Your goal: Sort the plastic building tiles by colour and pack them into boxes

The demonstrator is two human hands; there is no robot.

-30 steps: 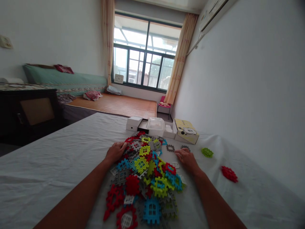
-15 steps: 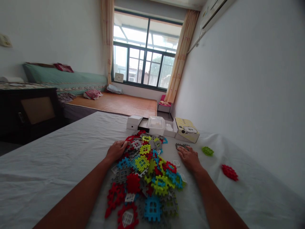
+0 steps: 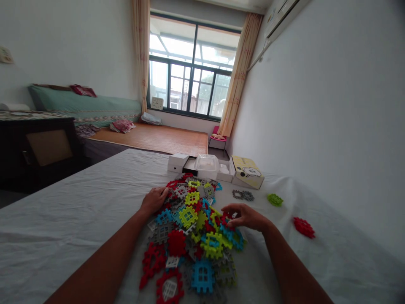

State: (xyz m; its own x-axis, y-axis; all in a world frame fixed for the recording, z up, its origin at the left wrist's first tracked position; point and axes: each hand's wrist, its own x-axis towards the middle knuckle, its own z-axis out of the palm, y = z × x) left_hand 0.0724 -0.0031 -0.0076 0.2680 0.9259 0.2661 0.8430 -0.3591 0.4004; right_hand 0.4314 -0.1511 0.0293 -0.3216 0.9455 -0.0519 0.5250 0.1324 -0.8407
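Observation:
A heap of plastic interlocking building pieces (image 3: 190,215) in red, blue, lime green and grey lies on the cloth in front of me. Many have toothed edges, and some have window-shaped cut-outs. My left hand (image 3: 155,199) rests at the heap's upper left side, its fingertips against the pieces and nothing visibly gripped. Over the right side of the heap, my right hand (image 3: 245,216) has thumb and forefinger apart around a red piece (image 3: 225,218); whether they touch it is hard to see. Beyond that hand lie two grey pieces (image 3: 243,195) side by side.
A lime-green piece (image 3: 275,199) and a red stack (image 3: 304,227) sit apart on the right. Along the far edge stand a white box (image 3: 177,162), a clear plastic container (image 3: 207,164) and a yellow box (image 3: 247,172). Light cloth (image 3: 79,202) covers the tabletop.
My right hand has left the grey pieces and moved left and toward me, over the red piece. Two grey pieces now show where it was. The left hand has stayed put.

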